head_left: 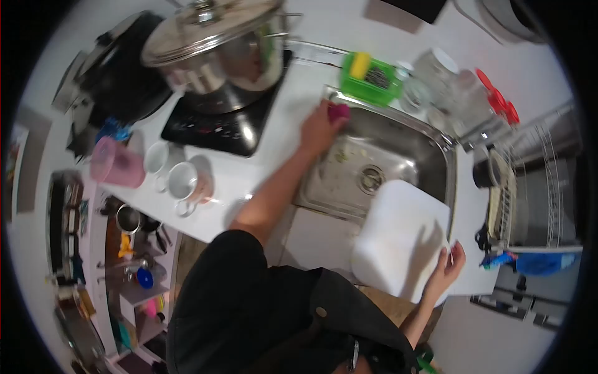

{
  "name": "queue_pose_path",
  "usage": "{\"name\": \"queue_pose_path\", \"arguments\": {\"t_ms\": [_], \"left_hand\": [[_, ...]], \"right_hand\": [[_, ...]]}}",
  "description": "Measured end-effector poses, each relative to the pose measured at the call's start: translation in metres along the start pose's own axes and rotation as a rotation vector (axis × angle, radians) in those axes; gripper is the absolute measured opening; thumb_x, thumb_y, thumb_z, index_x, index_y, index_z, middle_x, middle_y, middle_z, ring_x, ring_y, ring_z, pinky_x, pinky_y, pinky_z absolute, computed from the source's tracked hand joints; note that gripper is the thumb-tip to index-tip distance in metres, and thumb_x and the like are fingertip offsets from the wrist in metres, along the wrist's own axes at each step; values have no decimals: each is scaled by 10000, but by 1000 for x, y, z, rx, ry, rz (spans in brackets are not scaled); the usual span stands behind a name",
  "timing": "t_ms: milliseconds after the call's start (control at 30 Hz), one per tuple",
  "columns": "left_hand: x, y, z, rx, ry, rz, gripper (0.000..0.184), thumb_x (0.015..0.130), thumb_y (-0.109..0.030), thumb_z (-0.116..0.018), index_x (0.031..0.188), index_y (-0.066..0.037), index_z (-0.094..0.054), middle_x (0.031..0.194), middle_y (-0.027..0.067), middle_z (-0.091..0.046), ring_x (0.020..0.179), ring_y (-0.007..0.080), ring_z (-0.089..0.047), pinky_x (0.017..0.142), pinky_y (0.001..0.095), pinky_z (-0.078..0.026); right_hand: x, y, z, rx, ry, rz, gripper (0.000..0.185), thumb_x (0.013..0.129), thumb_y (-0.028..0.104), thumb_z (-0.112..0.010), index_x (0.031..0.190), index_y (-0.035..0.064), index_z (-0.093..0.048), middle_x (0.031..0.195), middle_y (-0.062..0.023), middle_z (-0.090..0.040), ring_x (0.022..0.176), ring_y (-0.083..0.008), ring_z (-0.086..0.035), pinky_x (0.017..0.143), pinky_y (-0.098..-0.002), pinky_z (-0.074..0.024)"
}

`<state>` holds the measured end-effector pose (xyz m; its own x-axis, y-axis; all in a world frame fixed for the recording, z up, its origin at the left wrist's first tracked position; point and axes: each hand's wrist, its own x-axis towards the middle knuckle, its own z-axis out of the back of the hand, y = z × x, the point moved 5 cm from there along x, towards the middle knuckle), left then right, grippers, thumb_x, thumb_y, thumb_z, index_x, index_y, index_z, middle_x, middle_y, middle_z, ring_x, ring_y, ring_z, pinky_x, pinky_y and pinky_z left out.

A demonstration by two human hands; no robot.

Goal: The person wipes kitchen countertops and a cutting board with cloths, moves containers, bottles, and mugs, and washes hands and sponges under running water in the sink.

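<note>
My left hand [321, 128] is closed around a small magenta sponge [339, 112] at the sink's upper left corner; its exact shape is mostly hidden by my fingers. A white board with rounded corners, like a cutting board [392, 237], is tilted over the front right part of the steel sink [349, 181]. My right hand [445, 271] grips the board's right edge, thumb on the near face and the other fingers partly hidden. Small food scraps lie in the basin near the drain [372, 179].
A green caddy [367, 90] with a yellow sponge stands behind the sink, beside glass jars [436, 62] and the faucet [479, 137]. Left are a large lidded pot [218, 56] on an induction cooker [240, 134], mugs [185, 181] and a pink pitcher [116, 165]. A wire dish rack [536, 187] stands right.
</note>
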<state>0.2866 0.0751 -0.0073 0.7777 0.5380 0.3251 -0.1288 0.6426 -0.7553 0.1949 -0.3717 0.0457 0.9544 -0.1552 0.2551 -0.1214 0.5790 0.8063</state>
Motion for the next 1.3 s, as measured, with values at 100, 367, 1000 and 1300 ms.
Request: {"name": "queue_pose_path", "arguments": {"t_ms": [100,367,1000,1300], "left_hand": [[-45,-27,7,-964,403,687,472,779,-489,-679,958,-59,-602,830,92,-654,651,142,-613,474,292,-468],[-176,-169,25,-2081,649,793,321,806,-198,-703,1073,-79,-572,940,9,-633,808,120,-614,740,288,-518],[-65,-72,-28,21,404,200,151,718,-159,-615,681,-12,-610,691,139,-644,613,232,-644,573,347,-511],[-84,-65,-27,119,49,192,182,764,-180,-570,809,-25,-653,813,194,-662,797,342,-658,718,431,-531]], "right_hand": [[11,66,-102,361,350,135,412,923,223,-556,1276,31,-467,1287,-117,-464,1171,-236,-455,1007,-352,-349],[-10,174,-224,1618,1318,-254,921,771,671,-533,1480,285,-90,1439,-193,-319,1280,-408,-361,1052,-558,-295],[80,164,-284,713,1157,-97,98,938,119,-486,946,36,-538,592,9,-414,470,-85,-382,459,-254,-385],[87,117,-311,859,719,-528,328,906,349,-567,773,62,-484,522,15,-328,396,-110,-287,414,-269,-324]]}}
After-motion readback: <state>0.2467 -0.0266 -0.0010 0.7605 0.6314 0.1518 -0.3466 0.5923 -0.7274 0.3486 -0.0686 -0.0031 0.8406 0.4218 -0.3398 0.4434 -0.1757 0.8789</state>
